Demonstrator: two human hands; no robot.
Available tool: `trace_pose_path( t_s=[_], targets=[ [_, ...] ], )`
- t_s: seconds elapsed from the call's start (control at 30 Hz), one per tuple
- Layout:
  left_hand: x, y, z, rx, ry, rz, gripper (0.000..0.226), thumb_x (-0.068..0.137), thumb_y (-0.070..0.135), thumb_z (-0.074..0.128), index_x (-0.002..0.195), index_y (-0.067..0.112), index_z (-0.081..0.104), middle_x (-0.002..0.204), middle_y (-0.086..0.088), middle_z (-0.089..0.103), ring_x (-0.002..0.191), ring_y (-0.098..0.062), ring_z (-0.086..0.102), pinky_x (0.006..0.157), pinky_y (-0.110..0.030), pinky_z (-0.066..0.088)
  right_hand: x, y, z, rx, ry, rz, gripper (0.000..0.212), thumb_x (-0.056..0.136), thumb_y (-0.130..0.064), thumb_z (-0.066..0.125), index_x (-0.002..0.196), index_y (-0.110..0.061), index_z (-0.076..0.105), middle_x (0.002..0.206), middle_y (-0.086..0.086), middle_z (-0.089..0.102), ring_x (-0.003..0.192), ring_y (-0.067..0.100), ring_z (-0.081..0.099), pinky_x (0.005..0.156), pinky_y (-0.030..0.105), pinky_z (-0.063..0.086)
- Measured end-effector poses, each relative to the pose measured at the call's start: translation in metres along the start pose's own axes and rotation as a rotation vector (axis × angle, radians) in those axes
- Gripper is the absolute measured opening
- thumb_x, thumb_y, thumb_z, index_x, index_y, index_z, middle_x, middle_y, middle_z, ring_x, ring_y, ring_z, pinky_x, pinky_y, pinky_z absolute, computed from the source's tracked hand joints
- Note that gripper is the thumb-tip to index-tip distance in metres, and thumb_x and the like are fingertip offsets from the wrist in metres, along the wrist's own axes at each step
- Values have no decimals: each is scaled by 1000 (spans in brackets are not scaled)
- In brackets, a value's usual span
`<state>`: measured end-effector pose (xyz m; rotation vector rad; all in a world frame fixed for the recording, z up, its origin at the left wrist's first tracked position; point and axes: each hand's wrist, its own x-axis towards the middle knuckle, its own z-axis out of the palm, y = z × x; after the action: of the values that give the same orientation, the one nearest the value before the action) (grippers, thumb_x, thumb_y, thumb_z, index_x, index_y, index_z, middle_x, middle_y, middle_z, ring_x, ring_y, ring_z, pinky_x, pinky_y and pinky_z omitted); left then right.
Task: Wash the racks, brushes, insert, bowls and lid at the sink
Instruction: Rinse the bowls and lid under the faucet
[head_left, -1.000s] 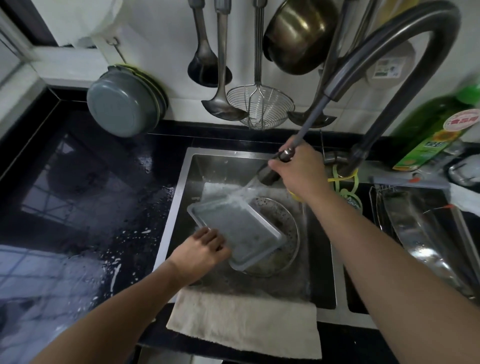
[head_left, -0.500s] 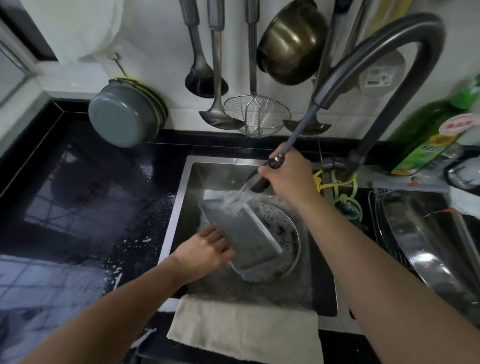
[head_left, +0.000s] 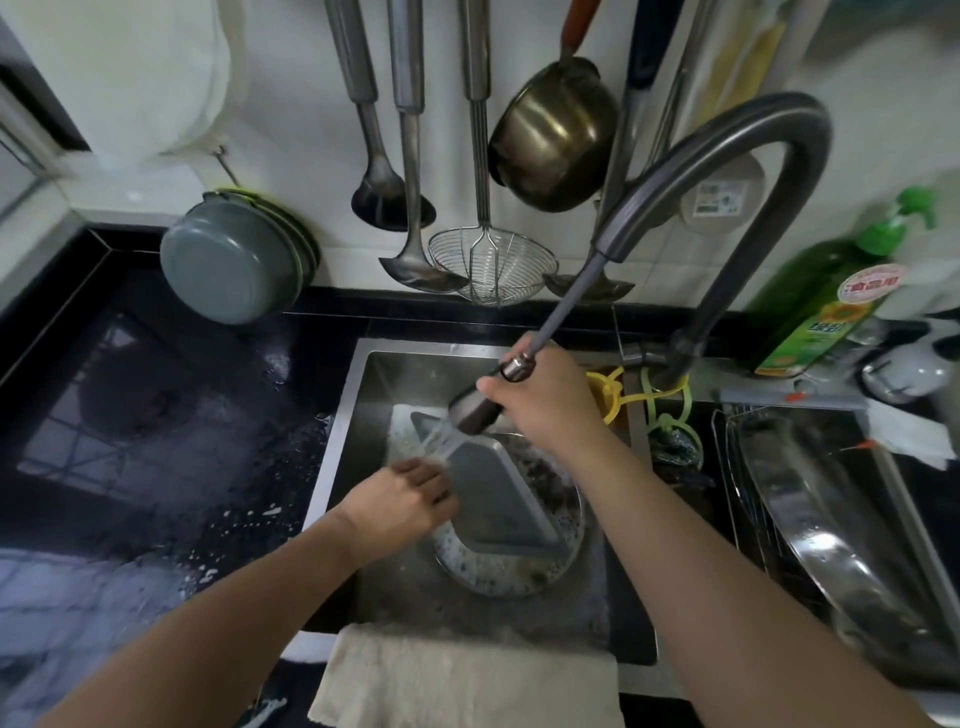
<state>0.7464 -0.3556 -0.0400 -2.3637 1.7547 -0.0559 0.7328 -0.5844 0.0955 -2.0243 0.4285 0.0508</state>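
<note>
- Left hand (head_left: 397, 501) — bare, with no glove, ring or band showing on the fingers or the back of the hand.
- Left wrist and forearm — bare along the whole visible length; no watch, bracelet or sleeve edge comes into view before the arm leaves the lower left corner.
- Right hand (head_left: 545, 395) — bare as well, no glove, no ring visible on the knuckles that show.
- Right wrist and forearm — uncovered from the wrist down to the lower right edge; no cuff, strap or watch is seen.
- Nails look short and unpainted where they can be made out; finer detail is too blurred to tell.
</note>
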Motion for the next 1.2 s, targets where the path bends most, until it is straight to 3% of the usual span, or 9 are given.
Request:
trace_pose_path(
  t_s=[0.2, 0.33, 0.43, 0.57, 0.7, 0.8, 0.9, 1.03, 1.2],
  targets=[
    [-4, 2, 0, -7, 18, -38, 20, 87, 11, 58, 103, 17, 68, 105, -9, 73, 111, -29, 72, 94, -39, 61, 7, 5, -9, -137, 91, -4, 25, 85, -31, 78, 102, -25, 60, 96, -7, 66, 96, 15, 65, 84, 33, 56],
    [-4, -5, -10, 2, 5, -92, 31, 73, 7, 78, 102, 14, 70, 103, -12, 73, 113, -33, 71, 95, -41, 60, -14, 13, -35, -396, 13, 49, 27, 84, -35, 79, 98, -22, 61, 88, -6, 64, 87, 16, 64, 73, 29, 52],
    [2, -4, -14, -4, 14, -60, 37, 71, 7, 82, 105, 15, 70, 105, -11, 73, 115, -33, 69, 100, -43, 58, -17, 5, -34, -271, -88, 84, 27, 85, -33, 79, 100, -21, 60, 91, -5, 64, 86, 12, 63, 70, 26, 51],
    [7, 3, -17, -57, -67, -8, 52, 71, 12, 85, 117, 18, 60, 113, -9, 69, 113, -31, 67, 104, -46, 55, 0, 3, -16, -117, -31, 20, 26, 85, -33, 78, 103, -26, 59, 98, -6, 67, 95, 15, 66, 88, 38, 58],
    [9, 3, -41, -171, 14, -53, 43, 73, 10, 77, 112, 24, 66, 109, 3, 69, 106, -19, 68, 110, -37, 50, 12, 8, -41, -309, -89, -68, 37, 87, -27, 76, 119, -25, 58, 114, -4, 63, 112, 19, 61, 93, 27, 46],
    [0, -4, -67, -509, 52, -215, 37, 87, 10, 65, 119, 27, 62, 119, 10, 61, 116, -10, 57, 111, -29, 43, 31, 10, -75, -587, -377, -95, 63, 87, -9, 70, 144, -23, 48, 140, 2, 54, 126, 23, 54, 104, 29, 43],
    [-14, -9, -98, -980, -80, -457, 26, 100, 17, 62, 112, 40, 58, 111, 18, 64, 107, -2, 62, 95, -30, 54, 65, 28, -88, -1021, -406, -250, 48, 90, -6, 59, 136, -20, 54, 131, 3, 54, 120, 24, 53, 96, 35, 47],
    [-11, -6, -120, -1283, 4, -800, 23, 101, 5, 62, 92, 26, 58, 81, 5, 65, 76, 5, 65, 69, -18, 52, 103, 66, -88, -1750, -376, -392, 48, 101, -31, 47, 148, -18, 47, 155, 5, 42, 148, 31, 24, 122, 50, 15],
    [-18, -8, -89, -1395, 332, -1483, 5, 95, 2, 62, 95, 6, 64, 88, -15, 70, 77, -30, 67, 65, -43, 56, 115, 82, -120, -1886, -324, -390, 53, 97, -39, 54, 145, -15, 49, 155, 13, 38, 148, 36, 21, 123, 53, 9]
  ],
)
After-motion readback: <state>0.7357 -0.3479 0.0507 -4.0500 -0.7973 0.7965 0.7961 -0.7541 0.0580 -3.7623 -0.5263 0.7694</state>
